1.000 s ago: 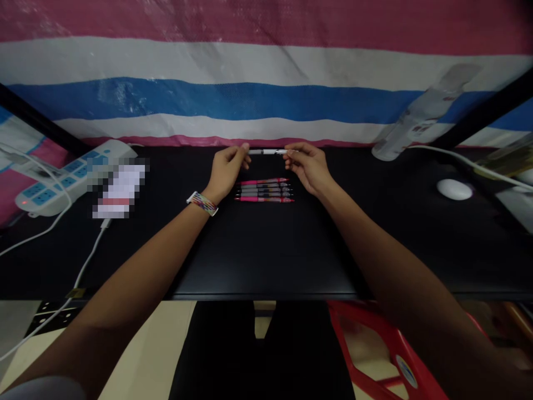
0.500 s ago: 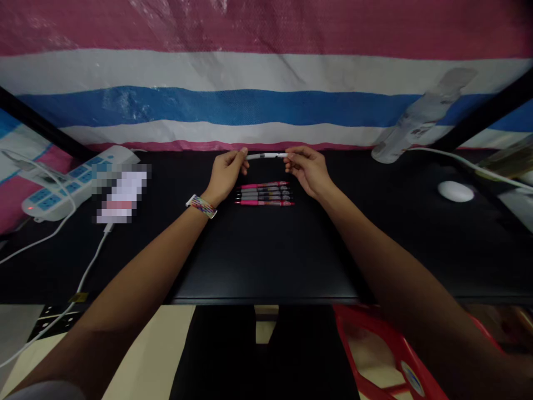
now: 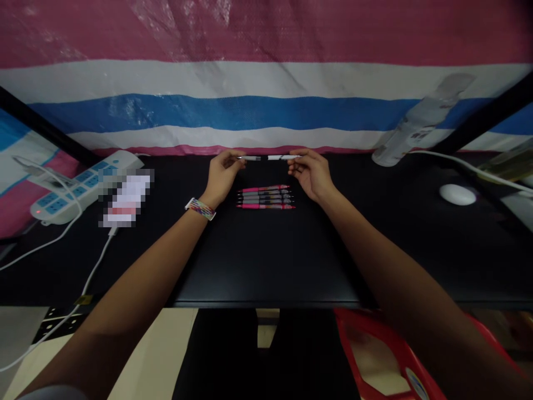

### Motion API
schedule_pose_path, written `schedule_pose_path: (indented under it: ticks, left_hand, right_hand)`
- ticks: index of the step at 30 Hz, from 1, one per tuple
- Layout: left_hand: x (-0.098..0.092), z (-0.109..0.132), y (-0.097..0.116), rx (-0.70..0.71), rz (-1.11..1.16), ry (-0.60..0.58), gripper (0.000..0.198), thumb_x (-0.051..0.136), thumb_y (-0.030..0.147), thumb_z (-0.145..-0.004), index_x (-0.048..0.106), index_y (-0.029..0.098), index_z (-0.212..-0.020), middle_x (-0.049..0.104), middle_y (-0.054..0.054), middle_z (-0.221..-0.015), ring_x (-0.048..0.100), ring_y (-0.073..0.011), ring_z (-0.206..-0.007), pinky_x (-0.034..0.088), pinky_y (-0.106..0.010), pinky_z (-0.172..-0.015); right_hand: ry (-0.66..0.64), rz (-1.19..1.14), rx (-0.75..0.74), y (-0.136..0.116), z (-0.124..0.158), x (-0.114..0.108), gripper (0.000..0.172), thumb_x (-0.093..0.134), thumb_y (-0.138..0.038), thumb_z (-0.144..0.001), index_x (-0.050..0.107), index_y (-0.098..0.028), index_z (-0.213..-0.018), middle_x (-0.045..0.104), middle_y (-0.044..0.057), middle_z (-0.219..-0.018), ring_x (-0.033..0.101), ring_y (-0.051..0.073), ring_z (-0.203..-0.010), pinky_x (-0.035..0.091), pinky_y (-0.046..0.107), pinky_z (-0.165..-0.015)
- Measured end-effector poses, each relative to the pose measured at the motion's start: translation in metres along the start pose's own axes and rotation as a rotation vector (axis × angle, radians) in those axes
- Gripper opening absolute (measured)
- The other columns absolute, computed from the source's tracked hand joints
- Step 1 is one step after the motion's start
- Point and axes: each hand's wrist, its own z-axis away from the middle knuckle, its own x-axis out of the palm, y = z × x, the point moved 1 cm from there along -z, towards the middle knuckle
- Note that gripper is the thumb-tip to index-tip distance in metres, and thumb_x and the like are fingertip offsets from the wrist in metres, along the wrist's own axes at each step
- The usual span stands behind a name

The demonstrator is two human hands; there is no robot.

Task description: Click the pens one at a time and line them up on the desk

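At the back of the desk, my left hand (image 3: 224, 169) pinches a short grey-white pen part (image 3: 252, 158) between thumb and fingers. Opposite it, my right hand (image 3: 311, 171) grips a white pen part (image 3: 280, 157) with a dark mark along it. A narrow dark gap shows between the two pieces, which point at each other in line. Just in front of the hands lies a row of pens (image 3: 266, 198), pink ones on the outside and grey ones between, all pointing sideways. Neither hand touches that row.
On the left are a white power strip (image 3: 58, 206), a blurred-out phone-like item (image 3: 128, 197) and a white cable (image 3: 96, 261). A clear bottle (image 3: 410, 130) and a white mouse (image 3: 457, 194) stand on the right. A striped sheet (image 3: 266, 114) hangs behind the black desk (image 3: 266, 255).
The white pen spanned both hands in one line before; now a dark gap parts its two pieces. My right hand has shifted slightly right. The row of pens lies as before.
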Motion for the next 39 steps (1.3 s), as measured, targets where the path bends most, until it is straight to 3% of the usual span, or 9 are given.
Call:
schedule_pose_path:
  ticks: [14,22,28,39]
  left_hand:
    - [-0.004,0.000,0.001,-0.054,-0.003,0.071,0.016,0.079,0.009,-0.091,0.082,0.020,-0.102,0.085,-0.005,-0.093,0.082,-0.0163,-0.084,0.060,-0.027,-0.075]
    - [-0.001,0.000,0.002,-0.078,0.027,0.097,0.019,0.077,0.006,-0.086,0.082,0.021,-0.097,0.084,-0.004,-0.087,0.079,-0.0153,-0.079,0.057,-0.026,-0.071]
    - [0.001,0.001,0.002,-0.080,0.017,0.085,0.017,0.079,0.007,-0.087,0.080,0.021,-0.097,0.082,-0.003,-0.086,0.078,-0.0153,-0.079,0.057,-0.026,-0.071]
    - [0.000,0.000,0.000,-0.064,-0.006,0.040,0.019,0.077,0.003,-0.091,0.080,0.019,-0.099,0.080,-0.006,-0.088,0.078,-0.0175,-0.081,0.059,-0.032,-0.077]
  right_hand:
    - [0.089,0.022,-0.041,0.002,-0.003,-0.005,0.017,0.068,-0.012,-0.084,0.076,-0.025,-0.091,0.073,0.000,-0.078,0.068,0.015,-0.073,0.061,0.028,-0.072]
    - [0.133,0.066,-0.087,0.002,-0.004,-0.010,0.013,0.068,-0.015,-0.086,0.075,-0.024,-0.094,0.071,0.000,-0.079,0.068,0.014,-0.068,0.061,0.028,-0.068]
    - [0.235,0.073,-0.096,0.003,-0.006,-0.013,0.006,0.070,-0.021,-0.088,0.074,-0.024,-0.090,0.070,-0.001,-0.074,0.066,0.014,-0.064,0.059,0.026,-0.062]
    - [0.259,0.115,-0.063,0.000,-0.003,-0.010,0.015,0.066,-0.013,-0.084,0.074,-0.025,-0.085,0.069,-0.002,-0.072,0.065,0.014,-0.064,0.059,0.026,-0.063]
